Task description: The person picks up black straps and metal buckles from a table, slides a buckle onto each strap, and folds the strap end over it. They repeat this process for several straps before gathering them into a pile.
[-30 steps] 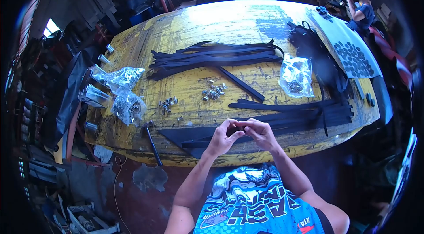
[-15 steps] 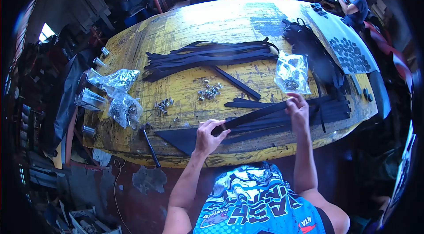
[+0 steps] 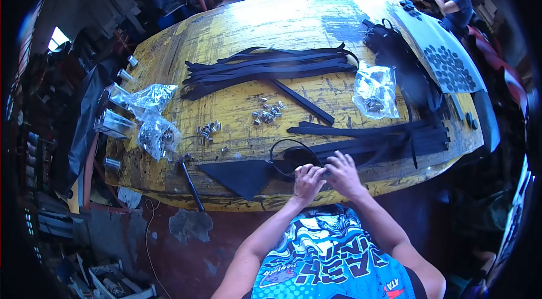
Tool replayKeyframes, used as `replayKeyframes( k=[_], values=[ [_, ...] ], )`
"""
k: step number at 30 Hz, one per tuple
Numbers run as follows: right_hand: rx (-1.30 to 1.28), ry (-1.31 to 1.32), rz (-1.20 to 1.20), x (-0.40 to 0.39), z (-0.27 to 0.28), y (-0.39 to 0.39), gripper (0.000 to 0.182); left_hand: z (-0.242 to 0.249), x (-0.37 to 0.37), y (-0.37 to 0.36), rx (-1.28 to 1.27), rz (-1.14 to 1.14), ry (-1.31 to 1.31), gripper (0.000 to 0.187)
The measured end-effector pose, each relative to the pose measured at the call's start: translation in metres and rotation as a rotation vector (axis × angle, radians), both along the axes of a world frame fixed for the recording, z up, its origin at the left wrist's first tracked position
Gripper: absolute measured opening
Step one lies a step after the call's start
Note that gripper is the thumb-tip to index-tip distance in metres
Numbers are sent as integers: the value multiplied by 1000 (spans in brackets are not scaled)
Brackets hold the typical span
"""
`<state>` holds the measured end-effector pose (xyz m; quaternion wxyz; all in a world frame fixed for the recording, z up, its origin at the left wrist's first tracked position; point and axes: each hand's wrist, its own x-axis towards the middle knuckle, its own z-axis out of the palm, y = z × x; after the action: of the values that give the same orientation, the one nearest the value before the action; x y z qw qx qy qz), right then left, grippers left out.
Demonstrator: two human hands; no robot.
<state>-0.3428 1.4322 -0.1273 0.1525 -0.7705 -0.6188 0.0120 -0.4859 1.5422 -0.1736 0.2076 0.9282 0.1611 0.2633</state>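
Close together at the table's near edge, both hands are on a black strap (image 3: pixel 272 155), which bends into a loop above my fingers. My left hand (image 3: pixel 309 184) is closed on the strap, fingers pinched. Beside it, my right hand (image 3: pixel 343 175) also grips the strap where the two hands meet; the exact pinch is partly hidden. Beneath them lie long black strips (image 3: pixel 384 149) and a pointed black sheet (image 3: pixel 240 175). A hammer (image 3: pixel 192 186) lies left of my hands at the edge.
On the yellow worktable (image 3: pixel 226 25) are a bundle of black straps (image 3: pixel 265 70), small metal fittings (image 3: pixel 268 114), more fittings (image 3: pixel 209 131) and a plastic bag (image 3: pixel 375 93). Filled bags (image 3: pixel 158 135) sit left. Dark discs (image 3: pixel 449 67) cover a sheet at right. Another person (image 3: pixel 458 8) stands behind.
My hands have come together from being apart along the strap. The strap, stretched out between them before, now curves into a loop.
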Motion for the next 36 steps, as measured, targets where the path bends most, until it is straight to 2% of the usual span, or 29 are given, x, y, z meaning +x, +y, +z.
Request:
replayKeyframes(
  k=[2, 4, 6, 8, 9, 11, 12, 13, 16, 19, 23, 29, 33, 36],
  values=[
    [13, 50, 3, -7, -22, 10, 40, 20, -16, 11, -14, 46, 42, 63],
    [-3, 152, -28, -5, -17, 14, 40, 33, -54, 43, -100, 332, 166, 81],
    [-36, 208, -47, -3, -11, 15, 39, 23, -73, 72, -187, 537, 305, 93],
    [-86, 218, -55, 0, -8, 11, 38, 6, -85, 97, -143, 410, 311, 95],
    [-97, 173, -53, 0, -14, 10, 34, 2, -85, 105, -132, 346, 257, 70],
    [-109, 177, -8, 2, -29, 10, 28, -24, -82, 116, -176, 332, 217, 45],
    [-113, 178, 17, 3, -33, 12, 26, -22, -79, 120, -196, 328, 196, 33],
    [9, 239, 54, 4, -37, 13, 19, -21, -76, 118, -167, 370, 76, 10],
    [-1, 361, 80, 13, -39, 11, 19, -7, -83, 124, -132, 387, 57, 12],
    [-170, 460, 62, 27, -26, 5, 19, 4, -99, 137, -161, 407, 40, 10],
    [-168, 487, 89, 30, -5, 5, 17, 11, -113, 145, -211, 401, 105, 8],
    [-39, 487, 117, 28, -12, 7, 19, 15, -109, 136, -240, 333, 110, 10],
    [-31, 641, 52, 25, -6, 8, 20, 4, -109, 141, -518, 353, 137, 13],
    [-75, 783, 76, 27, -6, 5, 20, -1, -115, 148, -529, 320, 187, 13]
  ],
)
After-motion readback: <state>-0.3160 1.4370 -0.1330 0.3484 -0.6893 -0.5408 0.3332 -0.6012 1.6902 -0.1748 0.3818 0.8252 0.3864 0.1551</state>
